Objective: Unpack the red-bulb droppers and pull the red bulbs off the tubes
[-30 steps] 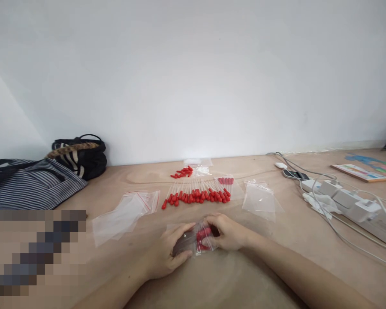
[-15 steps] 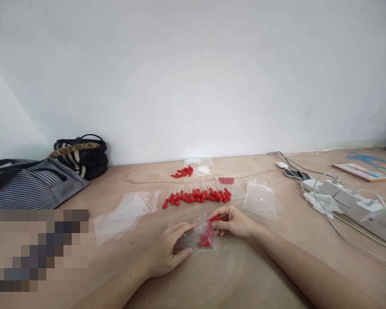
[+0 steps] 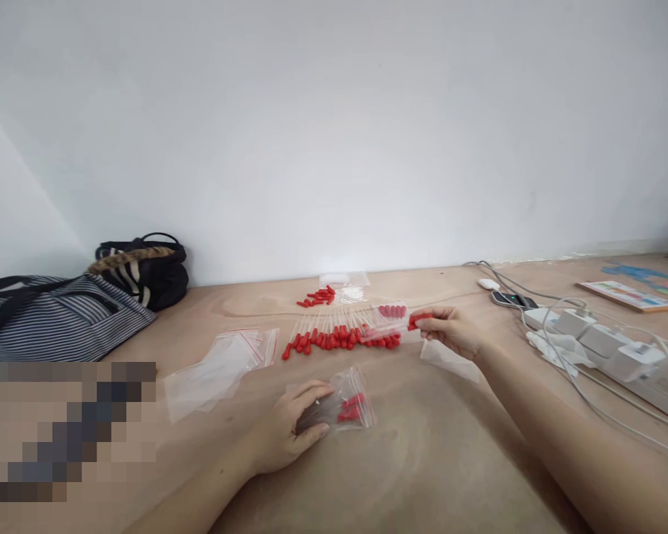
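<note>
My left hand is closed on a small clear zip bag that lies on the wooden table and has several red-bulbed droppers inside. My right hand is raised over the table further back and pinches one glass dropper with a red bulb, its tube pointing left. Just left of that hand lies a row of several red-bulbed droppers. Behind the row sits a small heap of loose red bulbs.
Empty clear zip bags lie at the left, under my right hand and at the back. Striped bags stand at the far left. A power strip with chargers and cables fills the right; a booklet lies beyond.
My right hand has pulled a dropper out of the bag and carried it up and to the right, beside the row. My left hand has stayed on the bag.
</note>
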Demonstrator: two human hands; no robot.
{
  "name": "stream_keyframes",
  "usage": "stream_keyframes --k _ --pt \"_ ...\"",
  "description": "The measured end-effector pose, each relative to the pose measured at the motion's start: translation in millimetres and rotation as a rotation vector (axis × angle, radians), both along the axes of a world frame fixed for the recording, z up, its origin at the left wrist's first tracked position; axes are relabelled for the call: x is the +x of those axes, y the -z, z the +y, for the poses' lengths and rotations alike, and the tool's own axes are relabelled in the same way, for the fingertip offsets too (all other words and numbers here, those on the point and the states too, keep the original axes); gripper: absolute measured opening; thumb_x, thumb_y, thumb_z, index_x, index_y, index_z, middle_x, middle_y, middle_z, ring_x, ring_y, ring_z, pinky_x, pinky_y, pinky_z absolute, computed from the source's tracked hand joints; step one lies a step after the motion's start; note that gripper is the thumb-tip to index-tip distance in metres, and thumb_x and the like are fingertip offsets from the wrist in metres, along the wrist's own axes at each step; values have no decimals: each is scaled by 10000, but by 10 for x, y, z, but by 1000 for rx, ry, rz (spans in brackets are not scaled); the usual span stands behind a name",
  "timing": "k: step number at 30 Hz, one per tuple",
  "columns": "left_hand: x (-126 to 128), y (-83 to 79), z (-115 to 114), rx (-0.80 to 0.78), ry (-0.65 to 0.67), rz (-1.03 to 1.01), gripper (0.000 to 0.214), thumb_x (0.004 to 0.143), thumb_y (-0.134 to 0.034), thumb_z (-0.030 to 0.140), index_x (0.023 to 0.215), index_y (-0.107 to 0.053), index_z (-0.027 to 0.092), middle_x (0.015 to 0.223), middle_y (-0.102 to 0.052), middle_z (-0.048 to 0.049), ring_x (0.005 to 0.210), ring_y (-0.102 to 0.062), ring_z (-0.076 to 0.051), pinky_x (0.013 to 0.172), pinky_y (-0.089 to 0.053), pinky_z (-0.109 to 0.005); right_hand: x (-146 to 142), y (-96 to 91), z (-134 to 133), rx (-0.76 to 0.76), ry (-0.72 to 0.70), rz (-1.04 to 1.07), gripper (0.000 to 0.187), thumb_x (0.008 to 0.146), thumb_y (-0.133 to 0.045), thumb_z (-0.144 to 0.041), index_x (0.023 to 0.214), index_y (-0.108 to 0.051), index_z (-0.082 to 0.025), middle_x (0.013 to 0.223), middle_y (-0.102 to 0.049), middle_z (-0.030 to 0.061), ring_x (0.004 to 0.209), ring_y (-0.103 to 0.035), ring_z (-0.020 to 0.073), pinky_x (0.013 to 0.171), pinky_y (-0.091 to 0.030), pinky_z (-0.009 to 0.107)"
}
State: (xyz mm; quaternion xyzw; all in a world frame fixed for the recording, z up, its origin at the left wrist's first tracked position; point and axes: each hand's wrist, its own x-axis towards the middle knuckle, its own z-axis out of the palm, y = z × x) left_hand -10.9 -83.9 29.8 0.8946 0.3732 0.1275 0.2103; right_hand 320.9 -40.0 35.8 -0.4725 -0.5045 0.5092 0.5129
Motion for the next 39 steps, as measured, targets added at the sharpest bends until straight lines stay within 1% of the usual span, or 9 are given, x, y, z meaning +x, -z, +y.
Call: stream_keyframes --k 4,6,8,10,13,21,28,34,39 --pt "-2 5 8 20 0 -14 417 769 -504 273 1183 -469 236 1230 -513 -55 1095 -501 -226 926 -413 -361 -443 -51 152 225 174 -171 244 656 -636 -306 858 -662 -172 788 -673 41 627 -599 125 632 -486 271" --pt "-7 13 14 26 5 -9 414 775 -501 280 1185 -467 241 1230 -513 -56 1095 -502 -224 925 -414 -360 -794 -60 223 405 244 -436 200 702 -581 -257 870 -659 -182 799 -663 42 688 -601 140 666 -479 269" --pt "-10 17 18 28 13 -7 411 778 -497 274 1187 -464 244 1226 -516 -57 1093 -503 -220 921 -417 -359 -1133 -56 289 588 218 -756 216 747 -506 -178 911 -648 -190 873 -640 53 787 -588 143 729 -458 254" --pt "-10 23 22 27 20 -12 413 778 -497 268 1189 -463 242 1224 -518 -59 1093 -502 -221 921 -417 -367 -1405 -40 351 567 163 -1130 268 794 -416 -130 948 -626 -193 974 -600 72 842 -571 145 718 -442 241" --pt "-17 37 25 23 25 -7 411 781 -495 280 1188 -469 224 1231 -513 -77 1103 -492 -235 930 -406 -391 -1637 3 423 531 113 -1243 273 814 -382 -117 953 -613 -163 994 -571 105 801 -570 164 648 -431 252" --pt "-109 -13 34 -47 48 21 391 795 -502 330 1176 -491 242 1256 -493 -72 1123 -475 -240 946 -389 -405 -1673 123 431 552 -27 -1257 216 817 -493 -320 925 -618 -181 982 -563 79 808 -564 166 662 -412 259" --pt "-151 -52 30 -96 3 65 414 792 -508 369 1188 -491 251 1285 -473 -58 1156 -452 -247 969 -367 -409 -1593 143 415 619 7 -1147 492 704 -560 -566 1021 -599 -191 974 -610 83 962 -508 235 841 -319 383" --pt "-164 -23 48 -97 2 51 416 784 -519 358 1185 -492 250 1287 -473 -58 1157 -452 -243 970 -366 -409 -1228 192 106 658 114 -856 245 798 -520 -404 838 -642 -195 774 -631 36 791 -529 162 745 -343 303" --pt "-131 -40 56 -80 7 22 402 775 -529 342 1166 -509 249 1265 -498 -58 1134 -472 -243 958 -382 -404 -954 322 -313 608 -42 -743 160 774 -553 -299 685 -633 -192 642 -592 10 663 -503 129 720 -350 301"
